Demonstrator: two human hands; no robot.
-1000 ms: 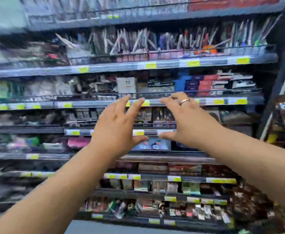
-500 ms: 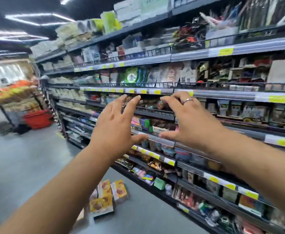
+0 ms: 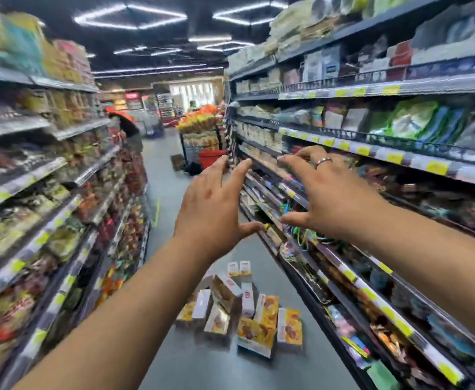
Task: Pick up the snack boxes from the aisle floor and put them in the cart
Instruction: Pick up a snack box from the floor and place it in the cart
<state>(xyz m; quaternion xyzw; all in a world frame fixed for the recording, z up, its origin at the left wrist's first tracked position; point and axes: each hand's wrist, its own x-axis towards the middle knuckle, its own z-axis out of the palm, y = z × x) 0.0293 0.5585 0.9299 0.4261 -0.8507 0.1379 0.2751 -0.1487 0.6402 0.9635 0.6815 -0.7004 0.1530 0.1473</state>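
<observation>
Along the left edge of the frame, stocked left shelves (image 3: 33,192) are seen, blurred, running toward the far end of the aisle. Left of centre, the left hand (image 3: 213,212) is held up in the air with its back to the camera; its grip is wide open, the fingers straight and spread, the thumb stretched rightward, and nothing is held. Below it, in the lower centre, the snack boxes (image 3: 242,313) are shown in a loose heap on the grey aisle floor (image 3: 202,370), some on end and some tipped, near the foot of the right-hand shelving. Farther up the aisle, a red tub (image 3: 211,158) is visible beside a display stand (image 3: 199,128). Right of centre, the right hand (image 3: 335,198) is raised likewise, a ring (image 3: 323,162) worn on one finger; its grip is open and empty, the fingers spread and slightly bent. The right side is filled by right shelves (image 3: 399,88) edged with yellow price labels (image 3: 394,158).
</observation>
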